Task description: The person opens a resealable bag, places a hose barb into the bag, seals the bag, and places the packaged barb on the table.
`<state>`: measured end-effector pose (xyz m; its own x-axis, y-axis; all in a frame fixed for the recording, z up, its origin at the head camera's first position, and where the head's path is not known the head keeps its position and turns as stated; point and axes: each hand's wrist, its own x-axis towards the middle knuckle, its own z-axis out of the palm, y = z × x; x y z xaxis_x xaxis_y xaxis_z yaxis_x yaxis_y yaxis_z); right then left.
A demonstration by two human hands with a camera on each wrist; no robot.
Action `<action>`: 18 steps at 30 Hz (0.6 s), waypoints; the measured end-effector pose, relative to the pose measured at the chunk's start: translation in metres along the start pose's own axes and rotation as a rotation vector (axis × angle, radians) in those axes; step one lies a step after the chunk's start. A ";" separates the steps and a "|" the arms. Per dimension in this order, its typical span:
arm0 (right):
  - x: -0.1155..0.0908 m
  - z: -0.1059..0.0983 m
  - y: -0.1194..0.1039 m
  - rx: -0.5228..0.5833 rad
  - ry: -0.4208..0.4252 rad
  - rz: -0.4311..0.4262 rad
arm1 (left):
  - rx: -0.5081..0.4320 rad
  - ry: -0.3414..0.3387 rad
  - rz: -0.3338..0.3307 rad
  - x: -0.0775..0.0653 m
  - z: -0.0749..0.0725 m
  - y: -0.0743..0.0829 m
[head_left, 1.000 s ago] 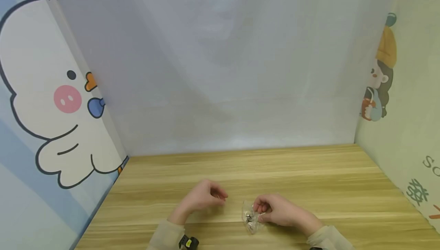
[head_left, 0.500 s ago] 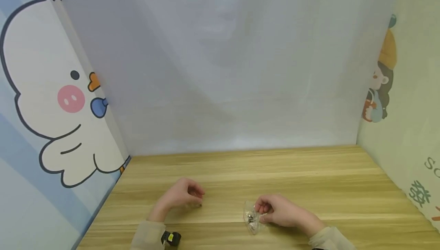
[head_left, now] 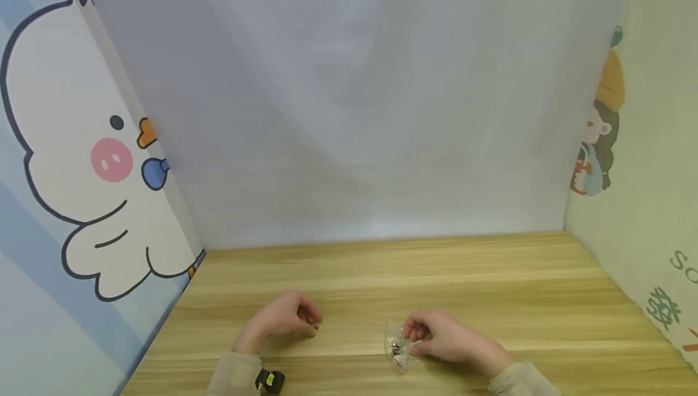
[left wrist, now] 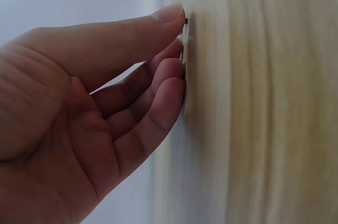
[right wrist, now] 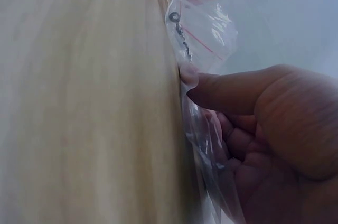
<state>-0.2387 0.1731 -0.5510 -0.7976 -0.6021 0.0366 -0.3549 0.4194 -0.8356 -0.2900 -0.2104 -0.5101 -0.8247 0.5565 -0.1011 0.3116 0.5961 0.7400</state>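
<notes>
In the head view my left hand (head_left: 286, 314) is low at the tabletop, left of centre. Its thumb and fingertips pinch a small metal piece (head_left: 316, 326); only a dark end of this piece (left wrist: 186, 21) shows in the left wrist view, so its kind is unclear. My right hand (head_left: 449, 336) grips the edge of a clear plastic bag (head_left: 397, 347) between thumb and fingers. Inside the bag (right wrist: 216, 28) lie small dark metal pieces, one looking like a screw eye (right wrist: 177, 20) with a ring end and a ridged shank. The bag touches the table.
The wood-grain table (head_left: 382, 275) meets a pale curtain (head_left: 354, 111) at its back edge. Printed panels stand on both sides, a white cartoon bird (head_left: 60, 141) at left and a cartoon figure (head_left: 600, 135) at right. A black wrist device (head_left: 269, 379) sits at my left sleeve.
My left hand has moved left, away from the bag, and then slightly down to the tabletop with the small metal piece. The right hand stays at the bag.
</notes>
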 end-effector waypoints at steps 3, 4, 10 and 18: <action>-0.001 0.001 0.000 0.004 0.001 -0.004 | 0.003 -0.003 -0.011 0.000 0.002 -0.002; 0.000 0.000 -0.001 0.001 0.003 -0.005 | 0.005 -0.001 -0.010 0.001 0.001 -0.002; 0.004 0.001 0.000 -0.012 0.014 -0.019 | 0.035 0.015 -0.016 0.002 0.000 0.000; 0.003 0.004 0.006 0.016 0.011 -0.023 | 0.020 0.031 0.015 0.001 0.005 -0.003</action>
<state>-0.2413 0.1711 -0.5577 -0.7948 -0.6038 0.0617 -0.3651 0.3944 -0.8433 -0.2894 -0.2087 -0.5154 -0.8340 0.5475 -0.0688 0.3335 0.5994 0.7277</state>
